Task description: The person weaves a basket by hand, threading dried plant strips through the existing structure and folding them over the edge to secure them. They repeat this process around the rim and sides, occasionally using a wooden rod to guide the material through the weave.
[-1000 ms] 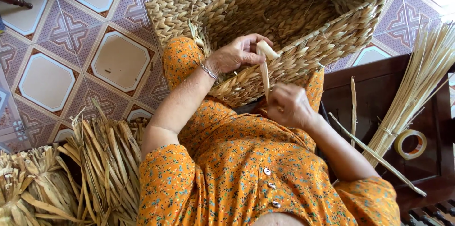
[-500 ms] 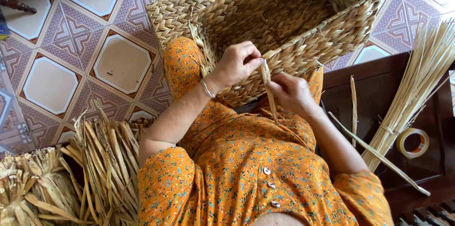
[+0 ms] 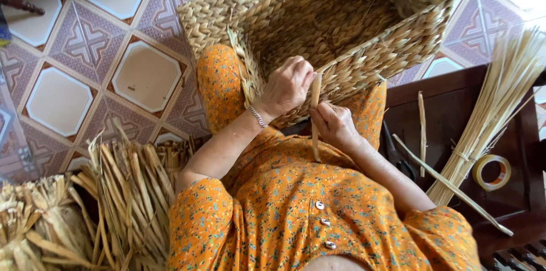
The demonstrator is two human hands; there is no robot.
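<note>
Presently: woven basket (image 3: 341, 26) tipped on lap, rim toward body, prob. so edge sits within reach. Left hand (image 3: 287, 86) curled at rim, fingers pinching top of straw strand (image 3: 314, 114). Right hand (image 3: 335, 126) closed round strand's middle, just below. Strand upright btwn both, touching rim. Dried stalks (image 3: 114, 203) beside.

One woven basket (image 3: 341, 32) rested on the person's lap. Two hands were at its rim, the left hand (image 3: 287, 86) and the right hand (image 3: 335, 126), with one flat straw strip (image 3: 314, 114) between them. One bracelet (image 3: 259, 116) circled the left wrist. Three buttons (image 3: 324, 222) showed on the orange dress. One roll of tape (image 3: 492, 172) lay beside one tied bundle of pale stalks (image 3: 495, 106). Two loose strips (image 3: 422, 129) lay on the dark bench.
</note>
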